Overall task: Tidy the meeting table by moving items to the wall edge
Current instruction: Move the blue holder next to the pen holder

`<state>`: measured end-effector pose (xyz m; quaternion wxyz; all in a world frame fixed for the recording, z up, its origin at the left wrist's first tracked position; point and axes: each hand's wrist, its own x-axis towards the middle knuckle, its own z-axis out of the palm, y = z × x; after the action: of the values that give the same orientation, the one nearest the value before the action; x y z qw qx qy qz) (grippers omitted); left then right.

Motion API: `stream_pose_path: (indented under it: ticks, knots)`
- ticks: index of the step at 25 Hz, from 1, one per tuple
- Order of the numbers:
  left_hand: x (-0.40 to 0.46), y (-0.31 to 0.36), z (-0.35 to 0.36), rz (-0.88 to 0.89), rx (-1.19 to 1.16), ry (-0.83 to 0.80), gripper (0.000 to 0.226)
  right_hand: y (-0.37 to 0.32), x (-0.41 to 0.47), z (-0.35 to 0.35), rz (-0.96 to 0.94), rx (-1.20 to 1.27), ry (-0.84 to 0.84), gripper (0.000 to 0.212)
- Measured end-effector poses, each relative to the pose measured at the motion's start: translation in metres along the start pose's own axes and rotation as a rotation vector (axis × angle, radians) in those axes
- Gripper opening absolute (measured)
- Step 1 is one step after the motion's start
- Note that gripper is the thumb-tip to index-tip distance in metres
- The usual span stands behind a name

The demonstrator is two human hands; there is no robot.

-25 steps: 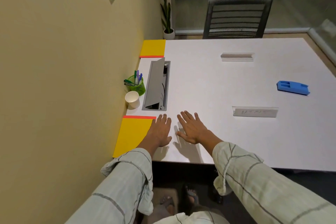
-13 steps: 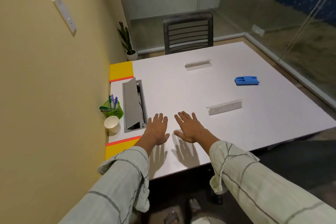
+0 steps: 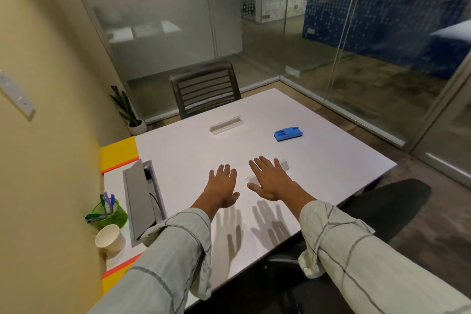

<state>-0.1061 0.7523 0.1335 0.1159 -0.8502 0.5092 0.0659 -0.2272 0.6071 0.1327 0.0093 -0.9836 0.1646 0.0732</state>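
Note:
Both my hands hover flat above the white meeting table (image 3: 331, 160), fingers spread, casting shadows on it. My left hand (image 3: 223, 186) holds nothing. My right hand (image 3: 269, 180) is above a white nameplate holder (image 3: 284, 164), which it mostly hides. A second white nameplate holder (image 3: 225, 123) lies farther back. A blue plastic organiser (image 3: 288, 133) lies at the right of the far half. Along the wall edge stand a green pen cup (image 3: 110, 214) with pens and a white paper cup (image 3: 109, 237).
An open grey cable hatch (image 3: 141, 199) sits in the table near the wall. Yellow pads with orange edges (image 3: 118, 151) lie at the wall side. A mesh chair (image 3: 204, 88) stands at the far end, a dark chair (image 3: 390, 201) at the right, a potted plant (image 3: 128, 112) in the corner.
The view has lifted and turned right, showing the glass walls. Both hands have risen off the table and reached forward; the right hand now covers the near nameplate holder.

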Motion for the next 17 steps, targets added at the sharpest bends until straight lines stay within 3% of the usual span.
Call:
stream_pose_path:
  ticks: [7, 17]
  knots:
    - [0.078, 0.119, -0.045, 0.129, -0.027, 0.043, 0.074, 0.137, -0.052, -0.013, 0.149, 0.021, -0.008, 0.076]
    - [0.186, 0.305, -0.097, 0.136, -0.111, 0.02, 0.076, 0.336, -0.11, -0.024, 0.139, 0.011, -0.045, 0.075]
